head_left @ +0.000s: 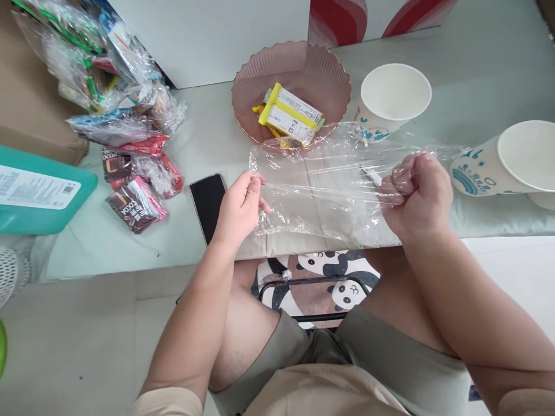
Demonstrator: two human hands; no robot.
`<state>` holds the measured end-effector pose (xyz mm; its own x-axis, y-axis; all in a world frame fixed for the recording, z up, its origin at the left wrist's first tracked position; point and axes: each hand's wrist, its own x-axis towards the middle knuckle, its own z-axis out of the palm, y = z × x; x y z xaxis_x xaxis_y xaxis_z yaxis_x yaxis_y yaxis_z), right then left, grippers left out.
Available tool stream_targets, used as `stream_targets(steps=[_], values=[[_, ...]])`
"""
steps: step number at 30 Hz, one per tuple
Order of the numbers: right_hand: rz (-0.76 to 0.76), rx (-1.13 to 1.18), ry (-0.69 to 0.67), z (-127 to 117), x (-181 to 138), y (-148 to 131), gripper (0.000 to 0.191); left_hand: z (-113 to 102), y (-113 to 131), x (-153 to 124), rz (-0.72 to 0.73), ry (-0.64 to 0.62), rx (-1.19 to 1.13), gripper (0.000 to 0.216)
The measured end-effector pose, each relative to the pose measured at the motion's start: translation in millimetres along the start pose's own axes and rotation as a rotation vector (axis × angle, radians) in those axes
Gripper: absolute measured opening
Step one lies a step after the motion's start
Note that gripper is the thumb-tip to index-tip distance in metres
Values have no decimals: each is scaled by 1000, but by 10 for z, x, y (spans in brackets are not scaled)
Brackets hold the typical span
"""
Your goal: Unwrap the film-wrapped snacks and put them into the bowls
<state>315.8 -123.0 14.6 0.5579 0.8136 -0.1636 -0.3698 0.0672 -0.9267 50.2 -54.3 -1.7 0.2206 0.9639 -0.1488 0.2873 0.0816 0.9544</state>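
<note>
A clear plastic film (321,199) was stretched sideways just above the near edge of the desk (99,251). The left hand (243,205) pinched one end between thumb and fingers; the right hand (418,193) was clenched around the other, and the two hands stood well apart. Beyond the film sat a pink fluted bowl (251,75) holding yellow-ended packets (292,115). To its right stood a white paper cup (392,95), with more paper cups (481,167) lying tilted beyond the right hand. A dark-screened phone (208,205) lay just beside the left hand. Farther left were cocoa packets (136,205), a heap of wrapped snacks (117,86) and a green container (47,214).
</note>
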Motion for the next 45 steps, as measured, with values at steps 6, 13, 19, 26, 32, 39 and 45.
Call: stream_targets(steps=[6, 13, 19, 26, 32, 39, 45], values=[[1, -9, -9, -78, 75, -10, 43, -138, 86, -26, -90, -266, -52, 48], [120, -40, -4, -152, 126, 22, 38, -188, 64, -12, -48, -310, -245, 48], [202, 1, -27, -182, 165, 37, 36, -140, 10, 62, 223, 53, -278, 52], [-47, -76, -250, -165, 88, 162, 78, -209, 45, 58, 323, 327, -262, 60], [-192, -144, -183, -118, 17, 136, 51, -292, 8, 7, 420, 295, -13, 52], [-308, -151, -201, -169, 58, 125, 43, -263, -3, 23, 635, 410, -23, 29], [-438, -570, -98, -233, 88, 158, 22, -201, 63, 0, 690, 391, -175, 18]])
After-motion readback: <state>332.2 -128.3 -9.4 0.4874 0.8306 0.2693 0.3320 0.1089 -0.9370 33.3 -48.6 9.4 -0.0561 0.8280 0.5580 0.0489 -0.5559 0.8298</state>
